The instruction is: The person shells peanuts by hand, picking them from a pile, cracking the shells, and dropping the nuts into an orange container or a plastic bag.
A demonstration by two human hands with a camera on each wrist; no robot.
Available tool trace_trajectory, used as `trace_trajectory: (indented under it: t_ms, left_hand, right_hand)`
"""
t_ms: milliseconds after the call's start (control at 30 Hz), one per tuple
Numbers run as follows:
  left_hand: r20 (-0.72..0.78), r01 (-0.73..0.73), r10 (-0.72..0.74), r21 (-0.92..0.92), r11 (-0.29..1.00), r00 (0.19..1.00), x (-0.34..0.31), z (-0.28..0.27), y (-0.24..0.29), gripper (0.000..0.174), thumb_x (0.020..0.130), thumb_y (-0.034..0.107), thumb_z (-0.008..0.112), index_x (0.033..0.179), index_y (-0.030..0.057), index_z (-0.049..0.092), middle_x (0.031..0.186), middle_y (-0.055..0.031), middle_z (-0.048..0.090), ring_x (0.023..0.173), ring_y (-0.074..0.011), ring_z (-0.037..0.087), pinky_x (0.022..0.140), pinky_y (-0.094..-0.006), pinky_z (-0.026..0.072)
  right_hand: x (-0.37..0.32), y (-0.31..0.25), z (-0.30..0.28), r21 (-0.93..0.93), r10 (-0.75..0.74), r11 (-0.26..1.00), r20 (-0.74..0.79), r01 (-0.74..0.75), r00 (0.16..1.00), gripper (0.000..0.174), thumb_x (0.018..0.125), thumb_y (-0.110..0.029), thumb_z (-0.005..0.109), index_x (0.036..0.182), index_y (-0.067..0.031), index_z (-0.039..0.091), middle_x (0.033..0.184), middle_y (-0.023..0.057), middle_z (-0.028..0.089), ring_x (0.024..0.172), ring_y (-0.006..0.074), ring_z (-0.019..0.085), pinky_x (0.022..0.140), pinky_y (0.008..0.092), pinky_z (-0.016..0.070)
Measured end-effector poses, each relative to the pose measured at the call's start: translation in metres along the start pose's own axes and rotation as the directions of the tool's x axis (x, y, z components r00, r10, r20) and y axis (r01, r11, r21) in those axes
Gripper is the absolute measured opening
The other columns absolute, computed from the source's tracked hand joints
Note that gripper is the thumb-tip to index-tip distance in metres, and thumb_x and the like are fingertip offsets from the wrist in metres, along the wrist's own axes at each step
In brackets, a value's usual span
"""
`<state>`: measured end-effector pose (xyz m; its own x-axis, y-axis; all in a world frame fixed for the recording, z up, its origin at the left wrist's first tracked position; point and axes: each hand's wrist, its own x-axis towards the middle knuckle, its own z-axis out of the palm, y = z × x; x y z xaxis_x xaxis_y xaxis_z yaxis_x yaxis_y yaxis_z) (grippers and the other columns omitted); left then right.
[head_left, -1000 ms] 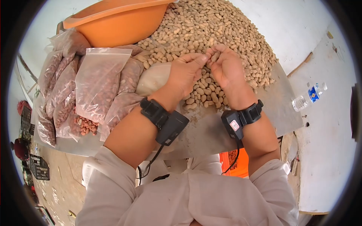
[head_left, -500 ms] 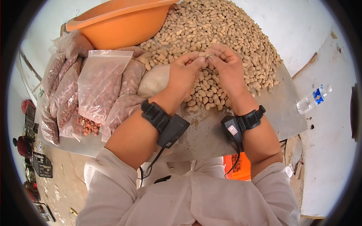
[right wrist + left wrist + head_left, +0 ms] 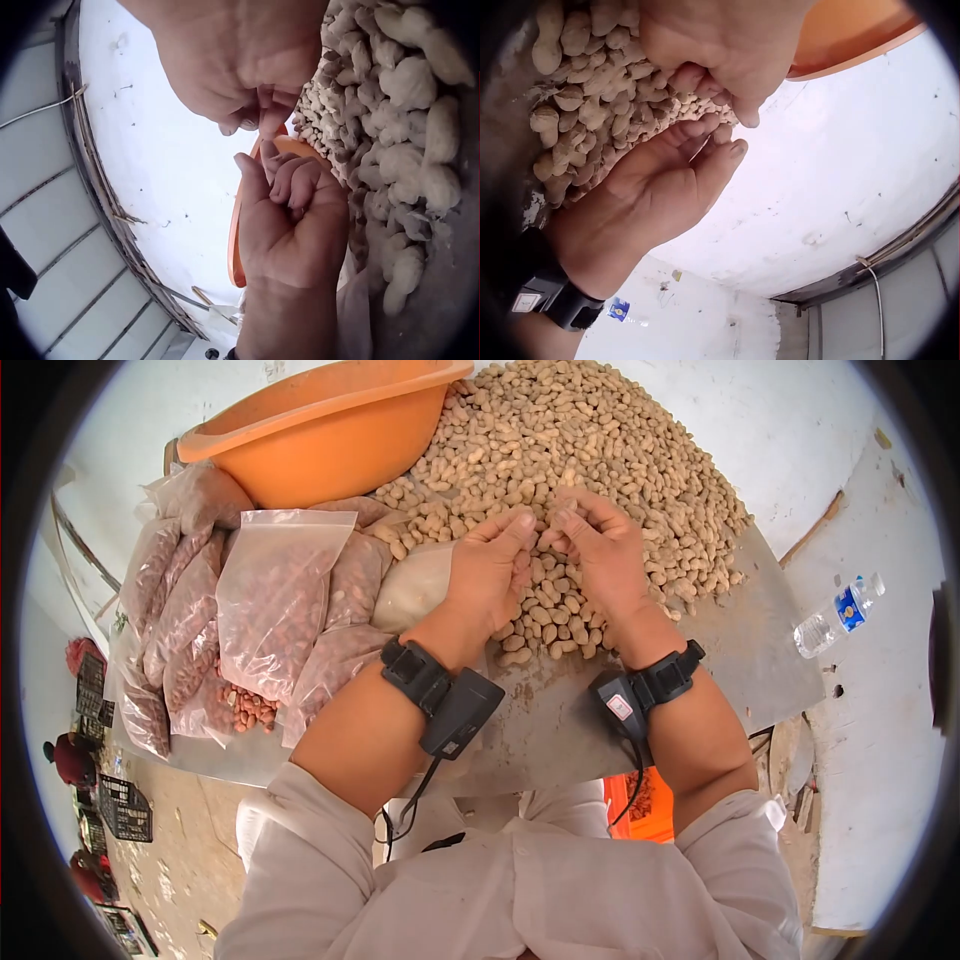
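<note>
Seems to handle peanuts with curled left hand and right hand, cannot tell if gripping any, next needs careful fingertips.

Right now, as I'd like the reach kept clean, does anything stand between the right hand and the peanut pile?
Nothing visible does: the right hand is right over the pile's near part. The left hand is beside it, and the basin is off to the left.

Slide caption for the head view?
Bare left hand and right hand over heaped tan unshelled peanuts, clear plastic bags of reddish kernels and orange plastic basin alongside.
</note>
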<state>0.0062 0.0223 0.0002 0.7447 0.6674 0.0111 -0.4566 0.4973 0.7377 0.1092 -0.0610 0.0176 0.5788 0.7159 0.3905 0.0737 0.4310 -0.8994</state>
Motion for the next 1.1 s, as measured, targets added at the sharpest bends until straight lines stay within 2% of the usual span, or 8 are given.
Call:
trace_trajectory:
  t_ms: [133, 233, 433, 633, 733, 833, 1033, 1100]
  left_hand:
    - [0.065, 0.005, -0.005, 0.005, 1.0, 0.998, -0.005, 0.004, 0.002, 0.026, 0.083, 0.012, 0.062, 0.107, 0.0034, 0.058, 0.071, 0.0031, 0.052, 0.053, -0.0048, 0.04, 0.044, -0.0169, 0.0321]
    - [0.113, 0.0, -0.006, 0.053, 0.999, 0.994, -0.004, 0.005, 0.0, 0.031, 0.082, 0.012, 0.064, 0.111, 0.003, 0.057, 0.074, 0.0026, 0.054, 0.052, -0.0052, 0.04, 0.044, -0.0172, 0.0326]
    - [0.096, -0.041, 0.033, 0.084, 0.996, 0.995, -0.01, 0.011, -0.003, 0.033, 0.082, 0.012, 0.064, 0.112, -0.0005, 0.056, 0.073, 0.001, 0.054, 0.051, -0.0053, 0.04, 0.043, -0.0181, 0.0321]
    - [0.075, -0.059, 0.055, 0.05, 0.997, 0.996, -0.007, 0.007, -0.006, 0.026, 0.084, 0.01, 0.061, 0.106, -0.0018, 0.058, 0.074, -0.0014, 0.055, 0.055, -0.0057, 0.044, 0.046, -0.0182, 0.0337]
    - [0.004, 0.002, -0.002, 0.008, 1.0, 1.0, -0.004, 0.007, -0.002, 0.024, 0.084, 0.013, 0.062, 0.103, 0.0001, 0.058, 0.069, 0.0013, 0.054, 0.051, -0.0047, 0.04, 0.042, -0.0175, 0.0288]
    - [0.053, -0.013, 0.01, 0.056, 0.998, 0.999, -0.008, 0.007, 0.003, 0.019, 0.083, 0.014, 0.062, 0.097, 0.0004, 0.06, 0.068, 0.0009, 0.054, 0.051, -0.0045, 0.041, 0.042, -0.0173, 0.0294]
    - [0.006, 0.035, -0.036, 0.144, 0.989, 0.999, -0.007, 0.003, 0.006, 0.016, 0.083, 0.017, 0.064, 0.082, 0.0023, 0.059, 0.068, -0.0006, 0.055, 0.051, -0.0044, 0.043, 0.042, -0.0165, 0.0307]
    - [-0.02, 0.015, -0.013, 0.126, 0.992, 1.0, -0.01, 0.009, 0.006, 0.015, 0.084, 0.018, 0.063, 0.081, 0.0029, 0.058, 0.067, -0.0006, 0.055, 0.051, -0.0045, 0.043, 0.042, -0.0165, 0.0308]
  right_hand:
    - [0.004, 0.007, -0.004, -0.05, 0.002, 0.999, -0.005, -0.002, 1.0, 0.016, 0.085, -0.011, 0.06, 0.094, 0.0022, 0.06, 0.072, 0.0011, 0.057, 0.063, 0.006, 0.051, 0.057, 0.0198, 0.0429]
    - [0.001, 0.008, -0.003, -0.148, 0.022, 0.989, 0.08, -0.01, 0.997, 0.014, 0.085, -0.012, 0.058, 0.093, 0.0008, 0.059, 0.072, -0.0005, 0.055, 0.062, 0.0052, 0.048, 0.055, 0.0193, 0.0409]
    - [-0.001, 0.011, -0.001, -0.182, -0.021, 0.982, 0.138, 0.046, 0.99, 0.009, 0.085, -0.01, 0.056, 0.087, -0.0014, 0.059, 0.071, -0.002, 0.053, 0.061, 0.0049, 0.047, 0.055, 0.0198, 0.0405]
    - [-0.001, 0.011, 0.002, -0.046, 0.096, 0.995, 0.08, -0.093, 0.992, 0.013, 0.084, -0.009, 0.058, 0.092, 0.0009, 0.061, 0.072, -0.0008, 0.056, 0.061, 0.0049, 0.048, 0.055, 0.0196, 0.0411]
    - [0.002, 0.011, -0.002, -0.081, 0.109, 0.992, 0.129, -0.099, 0.986, 0.015, 0.083, -0.007, 0.059, 0.094, 0.0021, 0.062, 0.073, 0.0002, 0.058, 0.061, 0.0056, 0.05, 0.055, 0.0197, 0.042]
    - [0.003, 0.008, -0.003, -0.158, 0.075, 0.986, 0.153, -0.051, 0.985, 0.014, 0.081, -0.005, 0.06, 0.093, 0.0024, 0.063, 0.073, 0.0016, 0.06, 0.061, 0.0065, 0.051, 0.055, 0.0196, 0.0426]
    - [0.002, 0.001, -0.004, -0.413, 0.03, 0.909, 0.211, 0.061, 0.977, 0.014, 0.079, -0.001, 0.059, 0.091, 0.0043, 0.062, 0.071, 0.0034, 0.061, 0.058, 0.0074, 0.053, 0.051, 0.0197, 0.0428]
    - [0.002, 0.002, -0.004, -0.293, 0.072, 0.956, 0.197, -0.012, 0.978, 0.013, 0.079, -0.001, 0.06, 0.091, 0.0046, 0.062, 0.071, 0.0042, 0.061, 0.057, 0.0082, 0.054, 0.051, 0.0202, 0.0434]
